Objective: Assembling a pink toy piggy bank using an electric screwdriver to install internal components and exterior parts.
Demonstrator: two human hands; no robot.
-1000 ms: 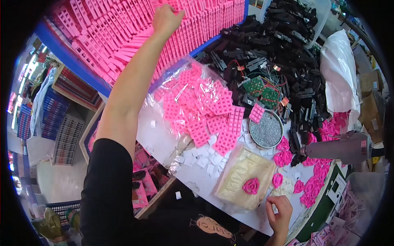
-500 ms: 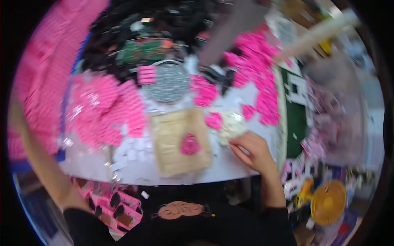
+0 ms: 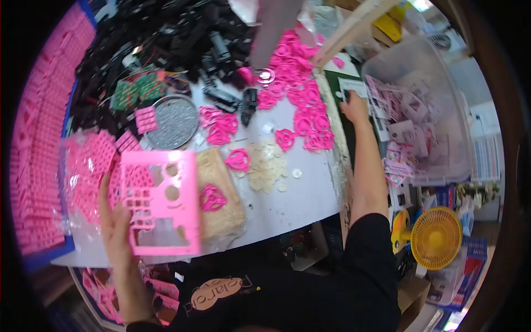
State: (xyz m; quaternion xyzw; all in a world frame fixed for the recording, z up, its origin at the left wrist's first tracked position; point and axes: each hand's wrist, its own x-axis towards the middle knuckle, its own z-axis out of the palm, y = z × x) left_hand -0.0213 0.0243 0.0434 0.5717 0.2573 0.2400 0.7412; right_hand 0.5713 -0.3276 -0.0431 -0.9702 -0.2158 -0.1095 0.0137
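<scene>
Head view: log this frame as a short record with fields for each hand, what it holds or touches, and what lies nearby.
left hand: holds a flat pink plastic panel with cut-out holes, above the table's near edge
right hand: reaches out to a white card on the table's right side
between the hands: tan pad with a pink ring piece on it
farther back: round metal dish, heap of black parts
right of table: clear bin
</scene>
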